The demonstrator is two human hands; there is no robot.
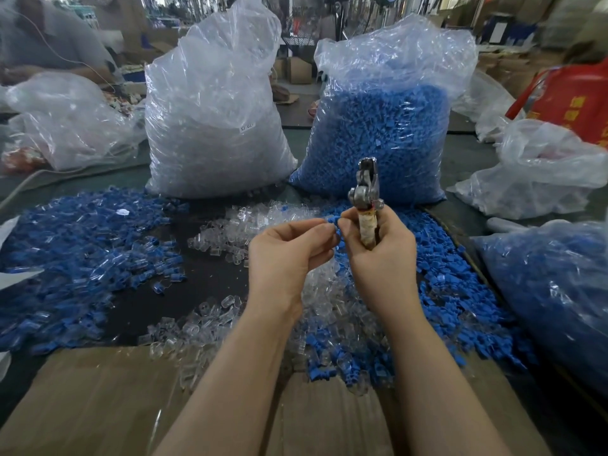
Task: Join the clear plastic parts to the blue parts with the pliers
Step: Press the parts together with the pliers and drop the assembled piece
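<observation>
Two hands, left hand [289, 248] pinching blue part [333, 222], right hand [378, 248] gripping pliers [365, 192]

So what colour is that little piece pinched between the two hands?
Blue. The small part sits between the left hand and right hand fingertips, clearest in the head view.

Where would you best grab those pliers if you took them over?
By the wrapped handles, from below and the right. The pliers stand upright in the right hand, metal head on top, and the left hand is pinching a blue part beside them.
</observation>
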